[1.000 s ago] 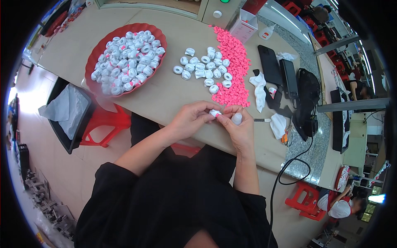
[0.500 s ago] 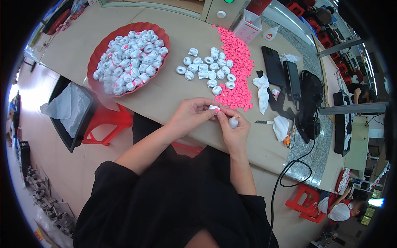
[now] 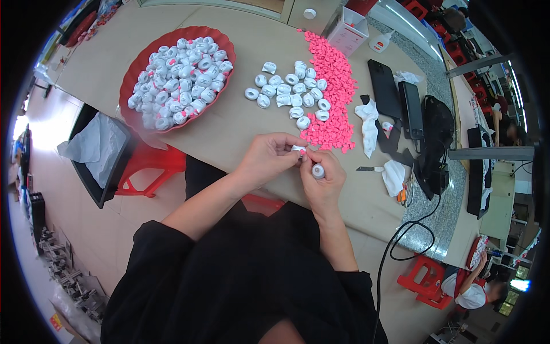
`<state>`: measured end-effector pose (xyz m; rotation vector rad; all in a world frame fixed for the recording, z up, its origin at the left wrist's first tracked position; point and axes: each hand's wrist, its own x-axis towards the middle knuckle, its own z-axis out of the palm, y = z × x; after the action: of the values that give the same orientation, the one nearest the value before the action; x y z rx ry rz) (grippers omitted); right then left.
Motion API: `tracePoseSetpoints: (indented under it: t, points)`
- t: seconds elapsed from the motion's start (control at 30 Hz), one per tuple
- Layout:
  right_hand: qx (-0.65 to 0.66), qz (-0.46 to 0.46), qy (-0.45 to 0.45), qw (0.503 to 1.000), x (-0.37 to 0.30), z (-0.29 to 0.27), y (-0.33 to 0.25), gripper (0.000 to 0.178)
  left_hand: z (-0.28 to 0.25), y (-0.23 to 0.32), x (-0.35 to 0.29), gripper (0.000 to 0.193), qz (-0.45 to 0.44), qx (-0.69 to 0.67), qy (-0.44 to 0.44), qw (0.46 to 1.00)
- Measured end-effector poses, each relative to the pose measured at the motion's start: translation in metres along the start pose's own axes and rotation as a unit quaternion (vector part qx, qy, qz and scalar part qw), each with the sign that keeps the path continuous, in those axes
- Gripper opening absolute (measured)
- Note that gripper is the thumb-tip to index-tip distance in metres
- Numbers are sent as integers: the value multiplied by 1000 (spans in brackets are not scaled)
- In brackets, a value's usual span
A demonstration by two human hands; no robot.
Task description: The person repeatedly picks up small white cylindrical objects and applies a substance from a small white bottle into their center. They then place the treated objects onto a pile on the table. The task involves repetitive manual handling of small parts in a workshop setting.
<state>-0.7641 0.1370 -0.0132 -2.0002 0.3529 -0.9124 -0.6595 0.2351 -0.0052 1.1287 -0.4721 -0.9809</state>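
My left hand (image 3: 269,153) pinches a small white rounded piece (image 3: 297,148) with a pink bit (image 3: 302,152) on its side. Thumb and forefinger of my right hand (image 3: 324,182) meet at that pink bit. Tucked in the right hand's curled fingers is a small white bottle (image 3: 318,171), its round end facing up. Just beyond both hands lies a long heap of pink bits (image 3: 332,80). Left of the heap, several loose white pieces (image 3: 283,89) with holes and dark print are scattered on the table (image 3: 240,135).
A red scalloped bowl (image 3: 127,86) is piled with white pieces. To the right lie a black phone (image 3: 382,86), a knife (image 3: 369,168), crumpled white cloth (image 3: 393,178) and a black cable (image 3: 395,243). A white box (image 3: 348,34) stands at the back. Someone sits far right.
The bottle in my right hand has tipped, so its round end now faces up. Both hands stay together at the white piece. The view has shifted slightly.
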Motion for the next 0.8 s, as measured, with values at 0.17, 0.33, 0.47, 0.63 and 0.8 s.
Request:
tracePoseSetpoints:
  t: [0.17,0.33,0.47,0.63,0.8]
  points:
    - [110,158,16,981,0,-1,-1,12,2,-1,4,22,3,-6,11,1000]
    - [107,110,-8,988,5,-4,-4,13,1,1,1,22,10,-1,9,1000]
    - [55,63,0,996,1,-5,-2,13,1,1,3,23,-5,6,-1,1000]
    - [4,18,7,1000,1,-1,-3,17,-1,1,3,24,-18,-2,-13,1000]
    - [-21,-1,2,1000,1,-1,-1,17,-3,-2,2,24,-8,0,-13,1000]
